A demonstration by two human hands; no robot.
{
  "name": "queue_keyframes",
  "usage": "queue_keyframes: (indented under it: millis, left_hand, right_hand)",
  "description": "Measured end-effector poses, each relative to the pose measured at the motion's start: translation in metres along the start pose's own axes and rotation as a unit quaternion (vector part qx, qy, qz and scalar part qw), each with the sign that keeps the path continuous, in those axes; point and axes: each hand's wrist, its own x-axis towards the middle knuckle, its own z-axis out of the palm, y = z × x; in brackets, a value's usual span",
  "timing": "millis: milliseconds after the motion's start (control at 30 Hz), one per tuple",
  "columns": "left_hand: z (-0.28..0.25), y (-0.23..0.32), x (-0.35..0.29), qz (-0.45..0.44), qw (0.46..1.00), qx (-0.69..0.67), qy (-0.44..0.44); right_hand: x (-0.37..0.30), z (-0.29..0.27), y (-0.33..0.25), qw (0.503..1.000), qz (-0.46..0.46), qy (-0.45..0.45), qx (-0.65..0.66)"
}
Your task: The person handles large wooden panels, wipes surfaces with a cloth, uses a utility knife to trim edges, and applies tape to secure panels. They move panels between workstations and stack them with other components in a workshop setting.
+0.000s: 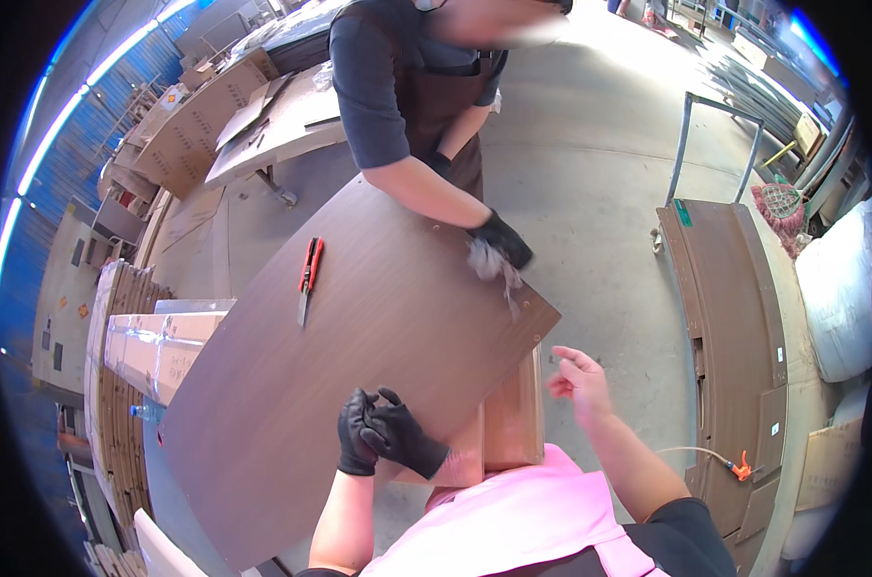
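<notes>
A loose black glove (404,440) is held by the left hand (357,431), which is covered by a glove too; its fingers are closed on the loose one. The right hand (578,385) is bare and is held up just past the right edge of a big brown board (359,327). Its fingers are open and a bit bent. The loose glove is held over the near part of the board.

A red knife (310,274) with its blade out is seen on the board, toward the far side. The far right corner is reached over by another person (426,96), and a crumpled grey wad (492,262) is held there in a black-gloved hand (505,238).

On the left, a long cardboard box (162,356) is partly hidden by the board, and a pile of flat sheets (118,433) is seen beside it. On the right, the floor is blocked by long brown planks (739,298). An orange tool (741,468) is rested on them, and a big white bag (840,298) is seen farther right.
</notes>
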Motion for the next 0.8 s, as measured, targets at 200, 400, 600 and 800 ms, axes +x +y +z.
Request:
queue_keyframes:
  millis: [200,400,600,800]
  left_hand:
    - [0.031,0.027,-0.006,-0.142,0.903,-0.406,-0.006]
    - [0.059,0.057,0.015,-0.051,0.851,-0.486,-0.195]
    - [0.09,0.06,0.02,0.32,0.924,0.17,0.124]
    - [0.094,0.074,0.02,0.019,0.959,-0.282,0.017]
  right_hand:
    - [-0.016,0.038,0.001,0.986,0.03,-0.155,-0.05]
    - [-0.022,0.064,-0.002,0.971,0.051,-0.232,-0.04]
    - [-0.023,0.062,-0.003,0.979,0.01,-0.204,-0.014]
    - [-0.036,0.056,0.013,0.903,-0.338,-0.112,-0.241]
